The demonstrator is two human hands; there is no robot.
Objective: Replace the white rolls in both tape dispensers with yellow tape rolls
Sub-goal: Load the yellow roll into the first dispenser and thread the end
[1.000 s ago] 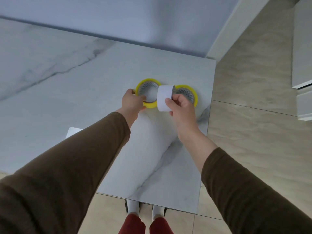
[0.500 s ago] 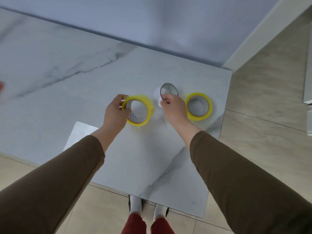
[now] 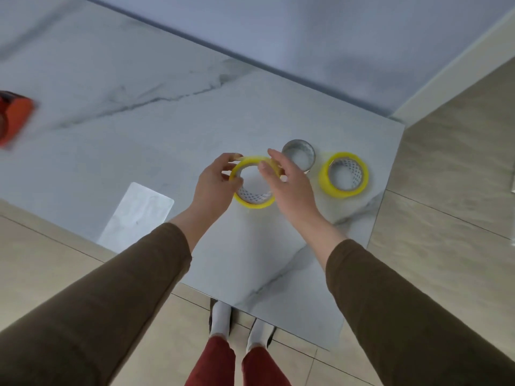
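My left hand (image 3: 214, 182) grips a yellow tape roll (image 3: 252, 200) by its left rim and holds it tilted a little above the marble table (image 3: 139, 121). My right hand (image 3: 289, 185) has its fingers spread, with the fingertips on the roll's top right edge. Just behind my right hand, a white roll (image 3: 298, 154) stands on the table by itself. A second yellow tape roll (image 3: 344, 174) lies flat near the table's right edge. A red tape dispenser (image 3: 12, 118) shows blurred at the far left edge of the view.
A white rectangular sheet (image 3: 136, 215) lies at the table's front edge, left of my arms. The table ends close on the right and front, with tiled floor (image 3: 446, 218) beyond. A pale wall (image 3: 306, 37) runs behind the table.
My right hand let go of the white roll, now standing on the table, and moved left onto the yellow roll. My left hand lifted that roll toward me. The view shifted left, revealing the red dispenser.
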